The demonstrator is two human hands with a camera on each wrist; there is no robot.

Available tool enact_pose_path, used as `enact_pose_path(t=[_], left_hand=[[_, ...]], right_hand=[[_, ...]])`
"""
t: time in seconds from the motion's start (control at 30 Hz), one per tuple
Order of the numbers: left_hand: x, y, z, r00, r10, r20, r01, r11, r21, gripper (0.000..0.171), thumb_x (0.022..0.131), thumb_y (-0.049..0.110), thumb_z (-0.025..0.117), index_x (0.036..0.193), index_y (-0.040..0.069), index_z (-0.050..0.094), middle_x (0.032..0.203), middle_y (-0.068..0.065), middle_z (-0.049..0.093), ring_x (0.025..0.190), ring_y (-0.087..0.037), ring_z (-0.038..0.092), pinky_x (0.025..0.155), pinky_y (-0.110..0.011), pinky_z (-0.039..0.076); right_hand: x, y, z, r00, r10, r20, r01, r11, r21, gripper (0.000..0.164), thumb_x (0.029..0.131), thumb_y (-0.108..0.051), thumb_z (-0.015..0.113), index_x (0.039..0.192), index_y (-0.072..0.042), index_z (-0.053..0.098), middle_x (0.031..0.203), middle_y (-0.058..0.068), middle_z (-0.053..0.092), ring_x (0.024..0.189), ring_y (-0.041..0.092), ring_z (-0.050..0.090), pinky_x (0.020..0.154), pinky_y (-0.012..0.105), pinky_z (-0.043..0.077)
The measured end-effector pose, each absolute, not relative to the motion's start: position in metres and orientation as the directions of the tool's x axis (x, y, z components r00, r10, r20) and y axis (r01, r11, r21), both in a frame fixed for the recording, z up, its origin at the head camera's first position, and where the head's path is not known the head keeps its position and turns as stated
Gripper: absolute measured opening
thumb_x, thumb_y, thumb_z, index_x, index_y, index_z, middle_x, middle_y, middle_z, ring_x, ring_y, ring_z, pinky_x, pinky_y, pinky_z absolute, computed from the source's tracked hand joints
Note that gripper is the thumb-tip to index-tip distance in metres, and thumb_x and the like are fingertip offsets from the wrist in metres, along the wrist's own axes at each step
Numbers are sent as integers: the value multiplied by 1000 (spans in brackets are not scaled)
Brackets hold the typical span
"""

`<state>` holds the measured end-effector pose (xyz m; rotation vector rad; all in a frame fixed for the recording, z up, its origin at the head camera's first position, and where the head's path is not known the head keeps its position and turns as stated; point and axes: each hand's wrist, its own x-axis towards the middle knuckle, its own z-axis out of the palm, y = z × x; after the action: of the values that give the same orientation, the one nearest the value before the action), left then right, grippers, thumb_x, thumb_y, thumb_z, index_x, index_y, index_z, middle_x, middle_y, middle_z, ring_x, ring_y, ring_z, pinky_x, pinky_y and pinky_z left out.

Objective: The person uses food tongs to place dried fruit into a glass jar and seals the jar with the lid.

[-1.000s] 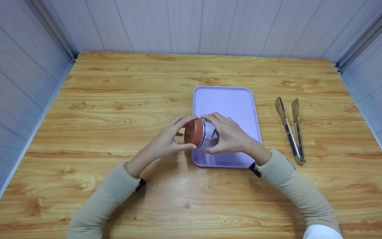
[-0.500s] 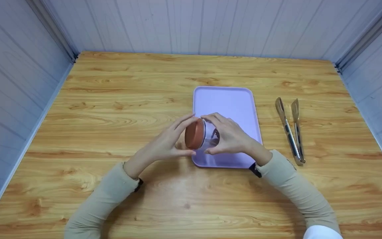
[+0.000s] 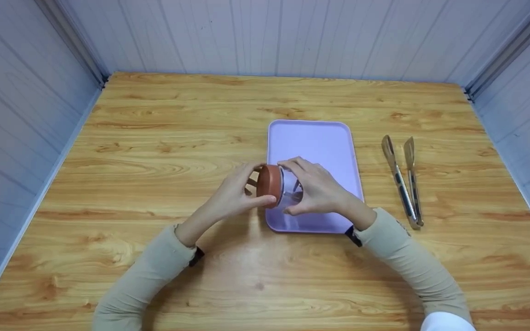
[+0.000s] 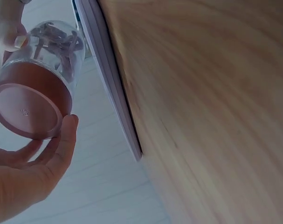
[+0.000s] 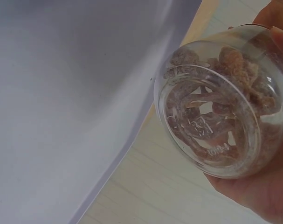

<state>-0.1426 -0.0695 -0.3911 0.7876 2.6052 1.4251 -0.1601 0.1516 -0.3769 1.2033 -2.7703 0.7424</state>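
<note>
A clear jar (image 3: 292, 187) with a reddish-brown lid (image 3: 269, 186) is held on its side above the lower left part of a lilac tray (image 3: 311, 140). Its lid faces left. My left hand (image 3: 230, 195) grips the lid's rim between thumb and fingers, as the lid (image 4: 27, 109) in the left wrist view also shows. Around the jar's body curls my right hand (image 3: 322, 188). Through the clear base of the jar (image 5: 216, 116), brownish, dried-looking pieces with a pale coating are visible; their exact kind I cannot tell.
Metal tongs (image 3: 403, 184) with dark inlays on the handles lie spread to the right of the tray. The wooden table (image 3: 154, 138) is bordered by pale panel walls (image 3: 256, 37) at the back and sides.
Half a second ago my left fingers were spread looser about the lid; now they close on its rim again. My right hand and the jar stay almost in place.
</note>
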Motion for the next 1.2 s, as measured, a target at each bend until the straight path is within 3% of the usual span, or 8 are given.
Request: enact_pose_path(t=[0.1, 0.23, 0.37, 0.5, 0.63, 0.73, 0.93, 1.2], left_hand=[[-144, -72, -394, -813, 520, 262, 513, 427, 745, 79, 68, 50, 69, 131, 15, 36, 118, -3, 45, 94, -15, 51, 68, -27, 49], [-145, -74, -395, -723, 588, 363, 655, 418, 629, 79, 69, 42, 72, 131, 11, 35, 122, -3, 42, 107, -12, 43, 84, -27, 42], [-144, -73, -394, -680, 616, 397, 710, 418, 567, 81, 68, 34, 75, 132, 10, 32, 128, -4, 37, 113, -15, 38, 93, -30, 35], [-141, -71, -393, -746, 560, 361, 641, 457, 617, 81, 69, 42, 72, 133, 13, 31, 129, -6, 37, 112, -21, 41, 89, -34, 39], [-140, -68, -389, -870, 438, 228, 437, 467, 769, 78, 72, 52, 64, 134, 18, 31, 127, -7, 38, 105, -25, 47, 76, -34, 47], [-140, -66, -388, -910, 397, 122, 306, 443, 843, 78, 72, 53, 63, 133, 17, 33, 124, -9, 40, 96, -23, 53, 69, -29, 50], [-143, -63, -390, -892, 442, 94, 301, 428, 852, 77, 70, 50, 67, 129, 10, 38, 113, -5, 47, 84, -16, 56, 65, -22, 49], [-143, -67, -394, -811, 537, 233, 496, 418, 762, 79, 68, 44, 72, 130, 13, 34, 119, -3, 42, 95, -16, 51, 68, -25, 50]], right_hand=[[-160, 152, -378, -697, -684, 214, -699, 584, -412, 91, 52, -44, 78, 127, -10, 40, 117, 1, 45, 92, 18, 46, 72, 36, 40], [-160, 153, -378, -694, -687, 213, -701, 580, -415, 89, 52, -44, 77, 127, -11, 41, 116, 2, 45, 93, 20, 47, 72, 37, 40], [-160, 154, -379, -696, -688, 205, -698, 581, -418, 89, 52, -45, 77, 126, -13, 40, 115, 3, 46, 91, 21, 48, 71, 37, 40], [-160, 154, -379, -695, -686, 215, -702, 584, -408, 90, 52, -45, 77, 127, -11, 40, 116, 3, 46, 91, 20, 47, 72, 37, 40], [-161, 155, -378, -697, -682, 221, -704, 593, -392, 91, 52, -45, 77, 128, -10, 40, 117, 2, 45, 93, 16, 46, 74, 37, 40], [-161, 155, -378, -699, -683, 212, -703, 599, -384, 91, 53, -46, 76, 128, -10, 40, 117, 1, 45, 94, 14, 44, 75, 36, 40], [-161, 154, -377, -694, -692, 198, -702, 589, -399, 91, 54, -45, 76, 129, -9, 39, 118, 3, 44, 96, 16, 44, 75, 39, 40], [-160, 154, -379, -697, -689, 197, -699, 594, -399, 89, 53, -46, 76, 128, -13, 40, 117, 2, 45, 95, 17, 46, 75, 38, 40]])
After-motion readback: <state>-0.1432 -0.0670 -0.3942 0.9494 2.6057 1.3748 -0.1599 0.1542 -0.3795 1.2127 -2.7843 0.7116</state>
